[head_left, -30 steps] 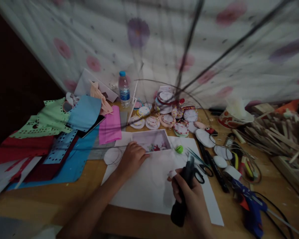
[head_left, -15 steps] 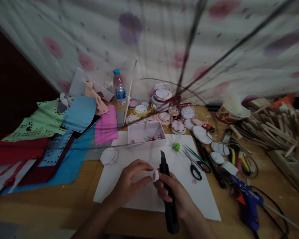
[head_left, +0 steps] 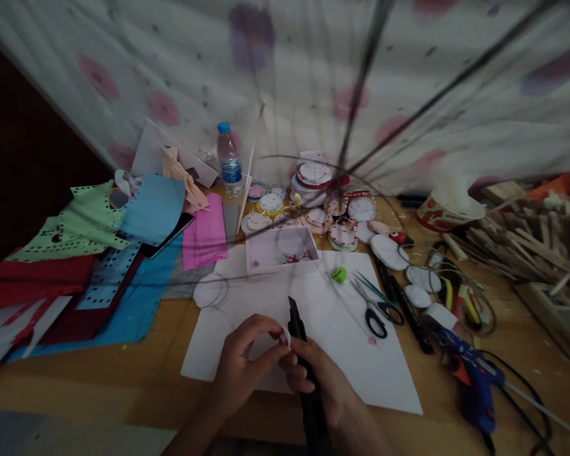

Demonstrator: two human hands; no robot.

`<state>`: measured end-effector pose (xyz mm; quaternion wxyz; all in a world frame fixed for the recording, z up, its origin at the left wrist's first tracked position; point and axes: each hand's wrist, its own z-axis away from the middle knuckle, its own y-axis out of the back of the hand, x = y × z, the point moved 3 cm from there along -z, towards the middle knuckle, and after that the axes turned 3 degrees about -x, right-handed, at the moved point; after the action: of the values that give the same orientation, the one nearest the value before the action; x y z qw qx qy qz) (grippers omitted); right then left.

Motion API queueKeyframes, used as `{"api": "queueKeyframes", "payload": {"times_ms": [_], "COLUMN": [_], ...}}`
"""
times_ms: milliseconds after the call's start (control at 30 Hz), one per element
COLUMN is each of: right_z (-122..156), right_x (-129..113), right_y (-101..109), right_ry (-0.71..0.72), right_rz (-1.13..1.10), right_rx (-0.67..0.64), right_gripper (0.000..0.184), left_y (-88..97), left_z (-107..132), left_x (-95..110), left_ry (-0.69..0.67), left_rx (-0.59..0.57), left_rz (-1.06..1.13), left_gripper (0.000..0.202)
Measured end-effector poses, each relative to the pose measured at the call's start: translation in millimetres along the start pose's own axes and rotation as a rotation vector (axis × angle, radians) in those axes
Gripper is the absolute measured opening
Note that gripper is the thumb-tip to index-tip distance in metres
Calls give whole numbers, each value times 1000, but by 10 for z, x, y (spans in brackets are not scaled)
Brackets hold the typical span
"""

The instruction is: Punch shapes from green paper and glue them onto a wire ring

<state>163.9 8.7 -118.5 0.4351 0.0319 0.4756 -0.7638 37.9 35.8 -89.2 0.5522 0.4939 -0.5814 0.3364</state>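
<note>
My right hand (head_left: 330,383) is wrapped round a black utility knife (head_left: 308,392), its blade end pointing up and away from me. The thumb side of that hand also meets a small pink-and-white piece (head_left: 285,337), too small to name more exactly. From the other side my left hand (head_left: 240,361) pinches this piece between thumb and forefinger. Both hands are over the near part of a white paper sheet (head_left: 247,310). Beyond them stands a pale open box (head_left: 285,266) with small colourful bits inside. Scissors (head_left: 373,310) and a green bell (head_left: 339,275) lie to the right.
Coloured felt sheets (head_left: 152,209) are piled at the left. A water bottle (head_left: 229,164) and decorated round pieces (head_left: 316,174) stand at the back. On the right are a blue glue gun (head_left: 477,386), a paper bowl (head_left: 444,215) and many wooden sticks (head_left: 536,247). Dark strands cross the view.
The left thumb and forefinger have closed on the small piece. Both hands and the knife have shifted slightly left, and the knife tilts more to the left. The camera view has moved a little.
</note>
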Motion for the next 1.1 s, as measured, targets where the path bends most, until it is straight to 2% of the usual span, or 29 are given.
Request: {"api": "queueKeyframes", "payload": {"times_ms": [200, 400, 600, 800, 967, 1100], "right_z": [22, -28, -57, 160, 261, 315], "right_x": [-116, -206, -206, -195, -73, 56], "right_y": [155, 291, 300, 293, 277, 306], "right_ry": [229, 321, 344, 452, 403, 425], "right_rz": [306, 697, 818, 929, 964, 989], "right_rx": [179, 291, 307, 297, 258, 334], "right_gripper": [29, 19, 19, 21, 34, 44], "left_y": [-1, -56, -65, -46, -67, -73], "left_z": [-31, -29, -58, -34, -17, -16], "left_x": [-131, -369, -395, -376, -362, -372], "left_ry": [-49, -116, -130, -178, -237, -245], "left_rx": [-71, -211, -252, -265, -278, -253], "left_rz": [-271, -433, -604, -644, -637, -647], "left_gripper": [7, 7, 8, 23, 15, 14]}}
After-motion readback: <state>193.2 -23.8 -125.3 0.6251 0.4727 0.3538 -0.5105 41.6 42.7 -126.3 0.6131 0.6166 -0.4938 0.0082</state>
